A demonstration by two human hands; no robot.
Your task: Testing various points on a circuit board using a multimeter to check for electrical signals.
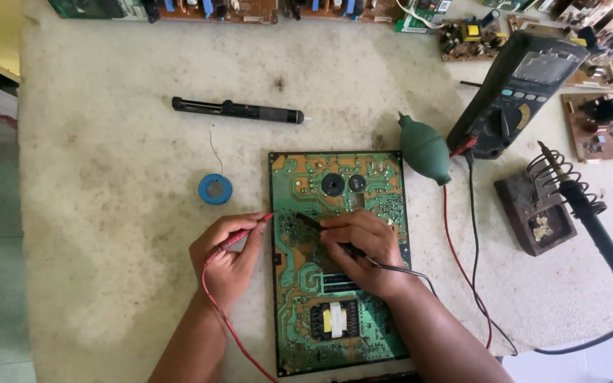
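Note:
A green circuit board [306,184] lies solder side up on the worn table. My left hand [227,257] pinches a red test probe [250,230], whose tip touches the board's left edge. My right hand [363,248] rests on the board and holds a black test probe [310,222], its tip pressed onto the solder joints near the board's middle. Red and black leads [462,248] run from the probes to a dark multimeter [516,92] propped at the upper right.
A black desoldering pump [239,110] lies above the board, a blue solder spool [215,189] to its left. A green rubber blower [425,147] sits right of the board. A soldering iron [590,213] rests in its coil stand [533,213]. More circuit boards [597,124] line the far edge.

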